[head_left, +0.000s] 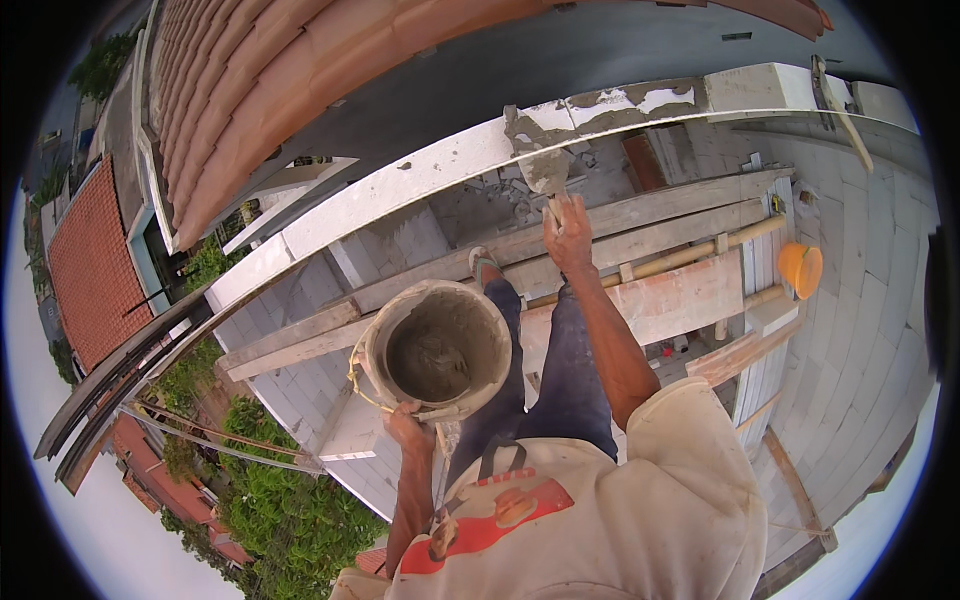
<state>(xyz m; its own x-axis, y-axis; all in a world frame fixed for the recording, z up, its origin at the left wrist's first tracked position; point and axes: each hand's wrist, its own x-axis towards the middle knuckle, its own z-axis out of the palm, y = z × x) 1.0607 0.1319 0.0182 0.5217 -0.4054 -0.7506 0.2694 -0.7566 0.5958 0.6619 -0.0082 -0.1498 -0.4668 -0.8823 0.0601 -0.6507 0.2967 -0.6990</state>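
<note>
My right hand [568,235] is closed round the handle of a trowel [545,172], whose blade is smeared with grey mortar. The blade's tip reaches the top of the white block wall [410,172], where wet mortar [540,128] lies. Close to my body, my left hand [408,428] grips the near rim of a mortar-crusted bucket [490,345]. Inside the bucket is grey wet mortar [430,360]. A yellowish handle [355,375] hangs at the bucket's left side.
Wooden planks [640,212] run below the wall, and my foot [484,262] rests by them. An orange bucket [800,268] is at the right. A hammer-like tool [845,115] lies across the wall's right part. Roof tiles [250,80] rise beyond the wall; trees [290,520] stand far below left.
</note>
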